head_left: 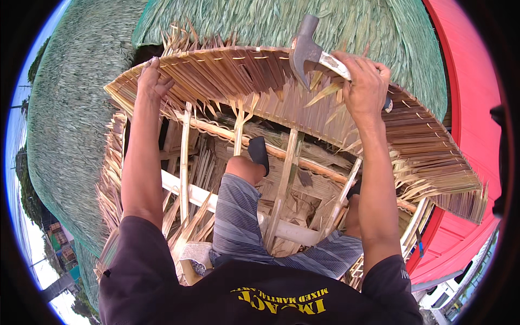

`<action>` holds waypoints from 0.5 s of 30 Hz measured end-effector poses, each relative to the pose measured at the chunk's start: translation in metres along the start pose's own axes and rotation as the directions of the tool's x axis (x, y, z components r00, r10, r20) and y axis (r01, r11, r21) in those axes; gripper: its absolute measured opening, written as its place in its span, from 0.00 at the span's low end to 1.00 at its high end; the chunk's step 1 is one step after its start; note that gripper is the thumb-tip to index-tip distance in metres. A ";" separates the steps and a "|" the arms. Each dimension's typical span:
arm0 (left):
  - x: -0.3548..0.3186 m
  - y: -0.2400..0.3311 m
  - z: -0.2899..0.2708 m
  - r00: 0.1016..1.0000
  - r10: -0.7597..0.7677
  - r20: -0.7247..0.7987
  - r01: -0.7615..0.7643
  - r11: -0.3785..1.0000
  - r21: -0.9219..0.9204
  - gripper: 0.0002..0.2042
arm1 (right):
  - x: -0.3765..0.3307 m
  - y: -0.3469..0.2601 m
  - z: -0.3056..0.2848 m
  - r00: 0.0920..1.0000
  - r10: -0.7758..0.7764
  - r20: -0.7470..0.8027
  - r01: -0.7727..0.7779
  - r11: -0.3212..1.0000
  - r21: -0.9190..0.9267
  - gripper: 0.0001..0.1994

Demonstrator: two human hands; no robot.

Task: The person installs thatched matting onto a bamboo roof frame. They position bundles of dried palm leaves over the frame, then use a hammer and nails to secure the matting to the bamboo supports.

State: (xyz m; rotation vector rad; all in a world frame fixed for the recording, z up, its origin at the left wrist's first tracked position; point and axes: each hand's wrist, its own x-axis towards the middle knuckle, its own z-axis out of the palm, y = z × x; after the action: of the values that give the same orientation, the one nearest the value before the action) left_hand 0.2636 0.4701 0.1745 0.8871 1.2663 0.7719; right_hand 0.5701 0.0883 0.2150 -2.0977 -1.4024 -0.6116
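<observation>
A long brown palm-leaf thatch panel (227, 73) stretches across in front of me, its stitched edge at the far side. My left hand (153, 81) is closed over that edge near the panel's left end. My right hand (365, 84) wraps round the pale, worn handle of a claw hammer (307, 51), and lies against the panel right of its middle. The hammer's dark head points left, above the panel's far edge. Whether the right fingers also pinch the thatch, I cannot tell.
Below the panel runs an open frame of wooden rafters (283, 189), my legs among them. A whitish container (196, 254) with small grey bits sits by my left thigh. Green-netted thatch (81, 124) rises left and ahead; a red metal roof (479, 108) slopes away right.
</observation>
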 end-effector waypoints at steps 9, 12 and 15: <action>0.091 -0.075 0.063 0.962 0.161 -0.221 -0.238 0.891 -0.388 0.19 | -0.091 0.004 0.066 0.964 0.239 0.120 -0.237 0.971 -0.029 0.26; 0.102 -0.147 0.045 0.857 0.342 -0.387 -0.413 0.903 -0.118 0.13 | -0.162 -0.016 0.109 0.890 0.381 0.251 -0.382 0.923 -0.045 0.26; 0.131 -0.228 0.008 0.897 0.396 -0.197 -0.368 0.915 0.163 0.07 | -0.216 -0.043 0.161 0.675 0.618 0.403 -0.576 0.783 -0.236 0.27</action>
State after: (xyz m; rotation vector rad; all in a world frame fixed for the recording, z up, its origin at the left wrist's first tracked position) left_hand 0.2925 0.4777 -0.0864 1.1960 1.3666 1.1440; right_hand 0.4647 0.0588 -0.0346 -2.7016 -0.7840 0.1179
